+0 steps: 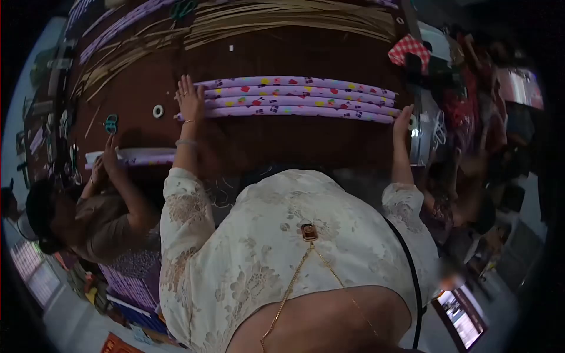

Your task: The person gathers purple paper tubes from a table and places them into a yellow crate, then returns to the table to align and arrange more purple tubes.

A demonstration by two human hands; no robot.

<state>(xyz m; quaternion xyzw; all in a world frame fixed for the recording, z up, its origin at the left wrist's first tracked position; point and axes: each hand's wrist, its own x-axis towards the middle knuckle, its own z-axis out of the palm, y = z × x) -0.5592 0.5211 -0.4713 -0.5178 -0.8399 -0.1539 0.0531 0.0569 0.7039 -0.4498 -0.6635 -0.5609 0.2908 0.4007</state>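
Note:
Several purple patterned rolls (300, 100) lie side by side across the brown table (282, 141). My left hand (190, 103) rests at their left ends, palm down with its fingers stretched out. A ring and a bracelet show on it. At the right ends of the rolls is my right hand (403, 122), its fingers extended upward along the ends. Left of my left hand lies a white tape roll (158, 111). Another round roll (412, 122) sits just beside my right hand.
A co-worker (106, 217) at the left handles another purple roll (147, 159), near teal scissors (110, 123). Long tan strips (288, 23) cover the table's far side. A red checked cloth (409, 52) lies at the far right. Other people sit at the right.

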